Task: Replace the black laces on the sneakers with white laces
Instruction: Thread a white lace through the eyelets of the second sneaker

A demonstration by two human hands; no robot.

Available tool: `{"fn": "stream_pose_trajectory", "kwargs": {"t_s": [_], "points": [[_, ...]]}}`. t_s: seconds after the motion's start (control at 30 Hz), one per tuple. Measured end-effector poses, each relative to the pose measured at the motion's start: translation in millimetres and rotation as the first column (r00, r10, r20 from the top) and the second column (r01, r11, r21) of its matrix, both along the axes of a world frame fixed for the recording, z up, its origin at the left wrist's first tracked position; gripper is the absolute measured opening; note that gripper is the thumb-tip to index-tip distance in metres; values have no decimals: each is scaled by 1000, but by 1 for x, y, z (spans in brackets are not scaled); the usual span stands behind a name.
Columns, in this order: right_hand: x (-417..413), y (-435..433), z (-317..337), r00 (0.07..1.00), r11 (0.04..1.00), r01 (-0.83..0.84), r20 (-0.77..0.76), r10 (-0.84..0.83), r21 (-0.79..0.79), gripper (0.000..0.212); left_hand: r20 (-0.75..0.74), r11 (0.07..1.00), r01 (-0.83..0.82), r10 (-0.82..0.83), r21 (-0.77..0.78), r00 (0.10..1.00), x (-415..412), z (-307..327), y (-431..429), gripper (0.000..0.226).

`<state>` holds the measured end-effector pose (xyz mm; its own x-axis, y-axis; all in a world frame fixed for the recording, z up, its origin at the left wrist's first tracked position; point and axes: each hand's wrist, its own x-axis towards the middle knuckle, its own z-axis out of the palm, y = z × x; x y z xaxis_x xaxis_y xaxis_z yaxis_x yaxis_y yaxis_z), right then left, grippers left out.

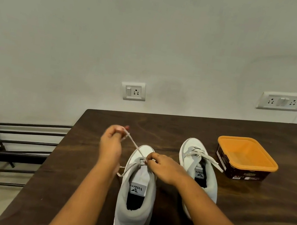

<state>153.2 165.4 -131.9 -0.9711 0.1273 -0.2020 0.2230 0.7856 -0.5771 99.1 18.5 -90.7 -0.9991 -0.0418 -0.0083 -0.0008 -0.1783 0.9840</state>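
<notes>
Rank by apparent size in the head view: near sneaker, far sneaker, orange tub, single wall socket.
1. Near sneaker, largest, helped by nearness to the camera.
2. Far sneaker and orange tub: look alike; an arm hides part of the sneaker, so unranked.
3. Single wall socket, smallest.

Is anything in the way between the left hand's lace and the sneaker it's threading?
Nothing visible does. The white lace runs free from the left hand to the near sneaker, where the right hand pinches it. The other sneaker and tub sit to its right.
</notes>
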Motion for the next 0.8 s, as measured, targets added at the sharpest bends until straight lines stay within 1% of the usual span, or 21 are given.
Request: {"fn": "stream_pose_trajectory", "kwargs": {"t_s": [0.03, 0.07, 0.1, 0.13, 0.17, 0.2, 0.27, 0.3, 0.33, 0.37, 0.43, 0.47, 0.5, 0.53, 0.57, 0.6, 0.63, 0.67, 0.7, 0.73, 0.8], "points": [[1, 1, 0, 1000, 1000, 0, 2, 0, -7, 30, 97, 952, -78, 51, 297, 994, 1, 8, -4, 31], [1, 1, 0, 1000, 1000, -1, 3, 1, -10, 29, 169, 844, -154, 77, 513, 983, 1, 15, -9, 29], [1, 2, 1, 1000, 1000, 0, 3, 0, -10, 29, 210, 736, -209, 92, 644, 973, -2, 19, -15, 28], [1, 2, 1, 1000, 1000, 3, 1, -3, -7, 28, 227, 654, -239, 105, 718, 968, -4, 21, -20, 26], [2, 3, 1, 1000, 1000, 7, 0, -7, -6, 27, 234, 617, -261, 127, 743, 964, -6, 23, -24, 24], [2, 3, 1, 1000, 1000, 11, 1, -11, -9, 26, 236, 618, -280, 154, 735, 959, -6, 24, -26, 24], [3, 4, 1, 1000, 1000, 17, 3, -17, -11, 26, 221, 680, -309, 216, 665, 951, -4, 25, -26, 25], [3, 4, 1, 1000, 1000, 24, 3, -24, -12, 26, 189, 725, -302, 236, 619, 953, -3, 25, -25, 27], [3, 4, 1, 1000, 999, 31, -2, -31, -12, 26, 139, 773, -270, 233, 574, 962, -1, 26, -23, 28], [2, 4, 3, 999, 999, 29, -14, -29, -15, 25, 67, 827, -198, 191, 526, 979, 1, 27, -21, 28], [1, 3, 7, 998, 998, 0, -61, -4, -61, 22, -87, 920, 36, -2, 391, 996, 6, 29, -13, 24], [1, 1, 12, 995, 991, -22, -98, 9, -130, 25, -146, 941, 159, -120, 299, 982, 11, 30, -7, 22], [1, -2, 19, 990, 966, -39, -142, 3, -256, 32, -189, 949, 257, -223, 182, 956, 13, 29, -1, 22], [2, -4, 27, 983, 903, -60, -180, -19, -425, 37, -218, 948, 315, -299, 39, 929, 15, 25, 5, 23], [3, -7, 35, 976, 800, -93, -214, -46, -593, 39, -246, 940, 324, -341, -106, 907, 16, 21, 11, 24], [3, -8, 42, 969, 685, -126, -238, -70, -718, 37, -275, 928, 303, -356, -218, 893, 15, 16, 15, 26], [3, -9, 48, 965, 591, -150, -248, -89, -793, 35, -303, 921, 267, -351, -284, 886, 14, 13, 18, 29], [4, -9, 53, 965, 525, -161, -246, -96, -836, 33, -322, 921, 237, -336, -309, 885, 12, 11, 18, 30], [6, -8, 57, 967, 493, -155, -234, -101, -856, 32, -338, 926, 200, -309, -320, 889, 11, 10, 17, 31], [7, -7, 60, 969, 495, -138, -220, -110, -858, 29, -353, 930, 155, -275, -333, 894, 9, 8, 16, 29], [9, -2, 61, 968, 576, -96, -211, -137, -812, 20, -363, 921, 95, -241, -378, 900, 8, 5, 12, 25]]}}
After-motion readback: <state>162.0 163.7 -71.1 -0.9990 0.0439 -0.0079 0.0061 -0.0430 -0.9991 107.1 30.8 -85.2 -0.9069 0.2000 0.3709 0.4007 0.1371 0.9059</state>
